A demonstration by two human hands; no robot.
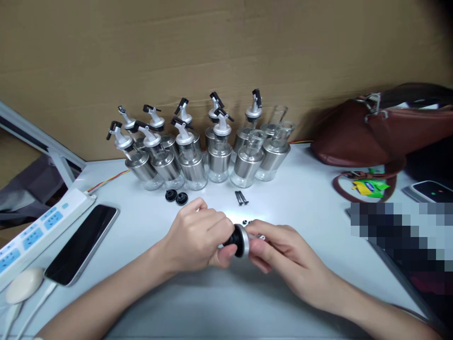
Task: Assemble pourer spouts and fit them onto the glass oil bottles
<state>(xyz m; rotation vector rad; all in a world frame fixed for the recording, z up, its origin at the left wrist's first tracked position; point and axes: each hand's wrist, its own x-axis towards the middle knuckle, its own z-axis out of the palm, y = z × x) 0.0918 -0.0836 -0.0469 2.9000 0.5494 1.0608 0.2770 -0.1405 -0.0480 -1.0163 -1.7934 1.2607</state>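
Between my hands, above the table's near middle, is a bottle pourer top (pixel 244 241) with a silver cap and black stopper, lying sideways. My left hand (pixel 201 233) is closed round its black stopper end. The fingers of my right hand (pixel 279 245) pinch the silver spout end, mostly hidden by them. Just beyond lie two black stoppers (pixel 176 197), two black levers (pixel 242 198) and small black bits (pixel 245 222). Glass bottles with steel bands (pixel 192 166) stand in rows behind, several with silver-and-black pourers (pixel 184 134); those at the right have bare necks (pixel 255 140).
At the left are a power strip (pixel 46 226), a phone (pixel 83 243) and a white charger (pixel 24 285). A brown leather bag (pixel 354 132), a green-and-yellow packet (pixel 371 187) and a pixelated dark device are at the right. Cardboard (pixel 226 52) rises behind the bottles.
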